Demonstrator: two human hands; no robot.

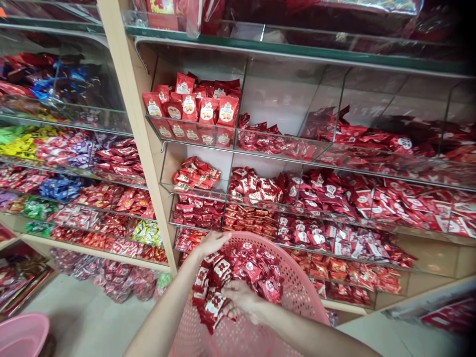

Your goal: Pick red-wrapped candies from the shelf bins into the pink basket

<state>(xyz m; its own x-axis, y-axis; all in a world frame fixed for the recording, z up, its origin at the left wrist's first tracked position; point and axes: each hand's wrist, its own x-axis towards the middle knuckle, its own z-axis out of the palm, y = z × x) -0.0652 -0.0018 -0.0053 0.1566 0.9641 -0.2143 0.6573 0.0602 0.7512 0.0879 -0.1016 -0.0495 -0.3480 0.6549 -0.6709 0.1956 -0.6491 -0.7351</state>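
Note:
A pink perforated plastic basket (297, 263) stands tilted in front of the shelves, with many small dark red candy packets (256, 267) inside it. At the basket's far left rim, my left hand (211, 244) holds the edge, its fingers partly hidden. My right hand (243, 301) reaches into the basket. Its fingers are curled on dark red packets with white labels (214, 302) at the left of the pile. Some of these fingers are hidden, so how many packets they hold I cannot tell.
Glass-fronted shelves (260, 208) full of red snack packets rise behind the basket. A wooden upright (137, 124) separates them from a left shelf with mixed-colour candies (63, 186). Bagged candies (122, 280) lie on the floor. A pink basin (24, 334) sits at lower left.

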